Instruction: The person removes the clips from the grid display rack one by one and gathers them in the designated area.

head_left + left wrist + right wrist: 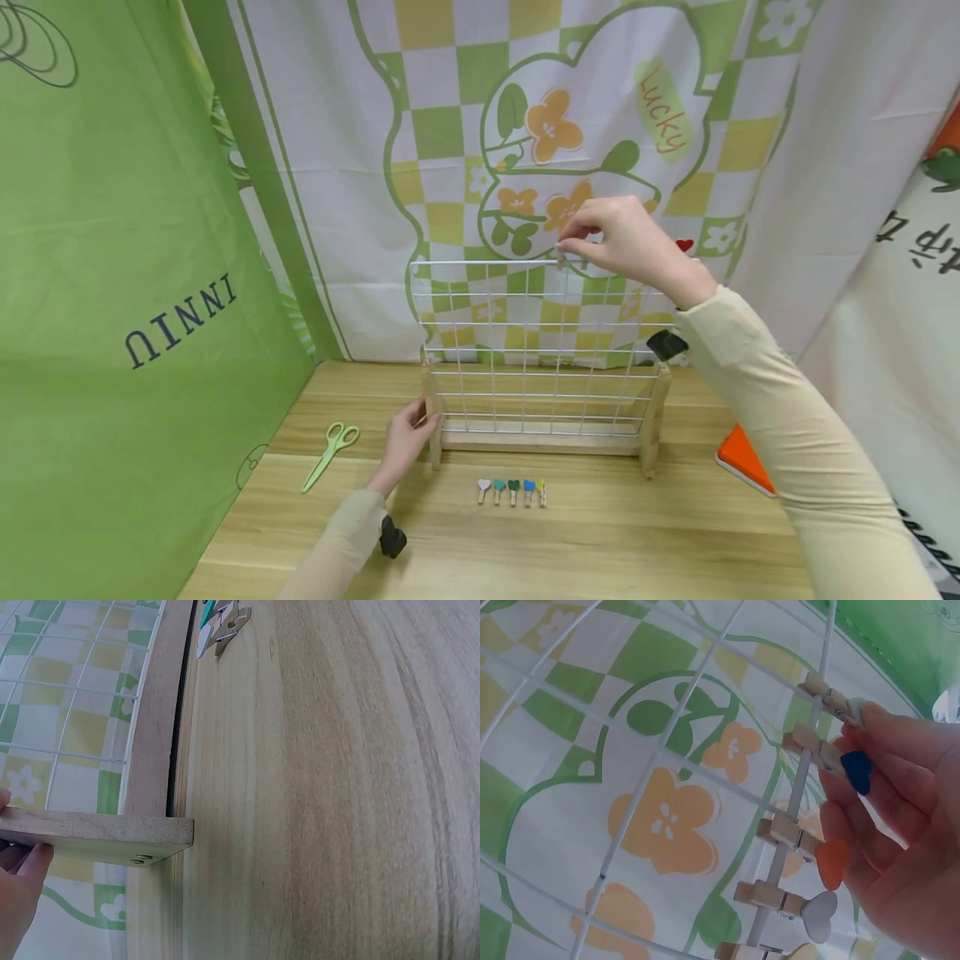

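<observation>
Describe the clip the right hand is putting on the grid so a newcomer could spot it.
Find the white wire grid standing on the wooden table. Small wooden clips line its top wire; the right hand's fingers pinch the clip with the dark blue heart, next to an orange-hearted one.

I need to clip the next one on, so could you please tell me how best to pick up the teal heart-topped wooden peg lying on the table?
Pinch the teal heart-topped wooden peg by its narrow sides from above; it lies flat, neighbours close beside it.
</observation>
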Motion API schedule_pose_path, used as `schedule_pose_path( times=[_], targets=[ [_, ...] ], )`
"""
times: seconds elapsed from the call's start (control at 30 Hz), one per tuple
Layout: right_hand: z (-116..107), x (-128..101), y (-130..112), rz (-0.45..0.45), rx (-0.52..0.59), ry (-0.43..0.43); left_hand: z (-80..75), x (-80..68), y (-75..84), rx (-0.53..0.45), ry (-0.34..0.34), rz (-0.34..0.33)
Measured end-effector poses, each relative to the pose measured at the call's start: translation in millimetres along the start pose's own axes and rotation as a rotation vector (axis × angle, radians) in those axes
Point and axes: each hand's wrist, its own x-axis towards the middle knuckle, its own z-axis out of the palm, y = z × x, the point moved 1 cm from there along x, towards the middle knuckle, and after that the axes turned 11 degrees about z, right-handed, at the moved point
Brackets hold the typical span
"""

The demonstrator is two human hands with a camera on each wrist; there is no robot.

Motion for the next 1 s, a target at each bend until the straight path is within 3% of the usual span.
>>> schedule_pose_path(
  times=[0.57,0.8,1.0],
  targets=[
    [-3,-4,-8,-0.081,0.048,0.152,-0.1,-0.1,0.5,0.014,-0.002,-0.005],
    [2,-24,-13,-0.092,0.101,0.157,0.6,-0.2,-0.1,0.029,0.001,0.004],
    [24,-49,-11,-0.128,0.124,0.143,0.6,-0.3,-1.7,0.009,0.007,-0.005]
  ],
)
